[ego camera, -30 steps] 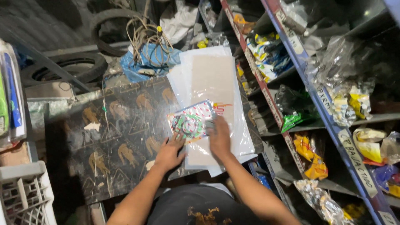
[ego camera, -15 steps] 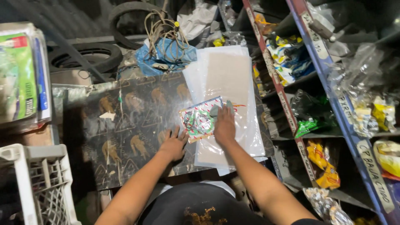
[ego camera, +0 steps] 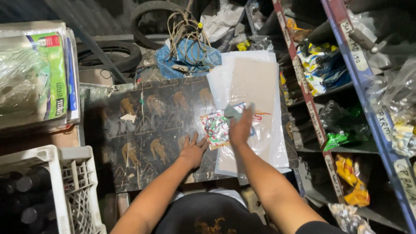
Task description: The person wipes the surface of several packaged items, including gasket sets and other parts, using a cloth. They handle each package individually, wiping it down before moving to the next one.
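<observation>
Head view looks straight down on a dark board [ego camera: 143,130] printed with tan animal figures and triangles, which serves as the work surface. At the far left, beside the board's left edge, leans a stack of plastic-wrapped printed sheets [ego camera: 39,73], and below it, near the board's lower left corner, stands a white plastic crate [ego camera: 65,190] holding dark bottles. Beyond the board's far edge lie two tyres [ego camera: 112,52] and a blue bag [ego camera: 190,56] with a tangle of cord on top.

On the board near its lower middle, the left hand [ego camera: 193,149] lies flat, palm down with fingers spread, holding nothing. Just right of its fingertips, touching or nearly so, lies a small clear packet [ego camera: 215,128] filled with coloured rings. The packet rests on the left edge of a stack of clear plastic sleeves [ego camera: 255,86] that covers the board's right side. The right hand [ego camera: 240,125] presses down on the packet's right part, fingers bent over it; whether it grips is unclear.

Right of the sleeves rise metal shelves [ego camera: 312,112] stuffed with bagged goods.
</observation>
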